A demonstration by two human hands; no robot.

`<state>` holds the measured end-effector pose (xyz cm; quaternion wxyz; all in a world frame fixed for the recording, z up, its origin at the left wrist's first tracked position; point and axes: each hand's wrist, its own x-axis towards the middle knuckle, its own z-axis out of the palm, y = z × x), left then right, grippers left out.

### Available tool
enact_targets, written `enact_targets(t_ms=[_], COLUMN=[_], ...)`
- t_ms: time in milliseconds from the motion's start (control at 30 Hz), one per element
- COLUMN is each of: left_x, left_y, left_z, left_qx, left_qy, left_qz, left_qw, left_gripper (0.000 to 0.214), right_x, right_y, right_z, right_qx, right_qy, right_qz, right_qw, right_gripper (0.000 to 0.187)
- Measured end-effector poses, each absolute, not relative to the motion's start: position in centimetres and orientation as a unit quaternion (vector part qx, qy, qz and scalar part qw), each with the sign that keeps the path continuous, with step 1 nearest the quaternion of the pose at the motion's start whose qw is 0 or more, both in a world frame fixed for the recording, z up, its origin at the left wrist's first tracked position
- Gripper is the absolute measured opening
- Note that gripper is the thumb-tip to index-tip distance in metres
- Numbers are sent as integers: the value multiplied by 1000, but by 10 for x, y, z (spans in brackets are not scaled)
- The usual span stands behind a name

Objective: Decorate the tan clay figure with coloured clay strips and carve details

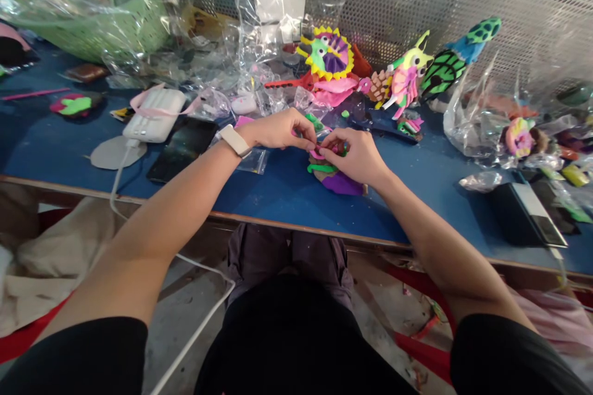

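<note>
On the blue table, close to its front edge, lies a small clay piece in purple, green and brown. Both hands meet over its upper part. My left hand, with a pale watch band at the wrist, pinches at a bit of pink clay. Opposite it, my right hand has thumb and fingers closed on the same spot, partly covering the piece. What exactly sits between the right fingertips is hidden. A bit of green clay shows just behind the hands.
Finished clay figures stand along the back among clear plastic bags. A green basket is at the back left. Left of my arm lie a white power bank with a cable and a dark phone. A black box sits right.
</note>
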<state>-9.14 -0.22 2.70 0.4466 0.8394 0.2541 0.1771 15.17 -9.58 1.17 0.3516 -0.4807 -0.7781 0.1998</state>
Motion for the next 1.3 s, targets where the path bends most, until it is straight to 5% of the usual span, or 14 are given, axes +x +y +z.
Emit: enact_targets(t_ms=[967,1300], left_x=[-89,-83], left_y=[-2,-3], left_z=[22,16], left_qx=[869,902], left_qy=[214,217], left_qz=[158,196], left_qw=[416,318], left_gripper=[29,15], right_x=[153,156], right_y=[-96,-101], right_z=[13,23], right_qx=[-494,-458], right_qy=[-791,-820], right_qz=[169,185], right_qw=[320,290], right_gripper=[5,14])
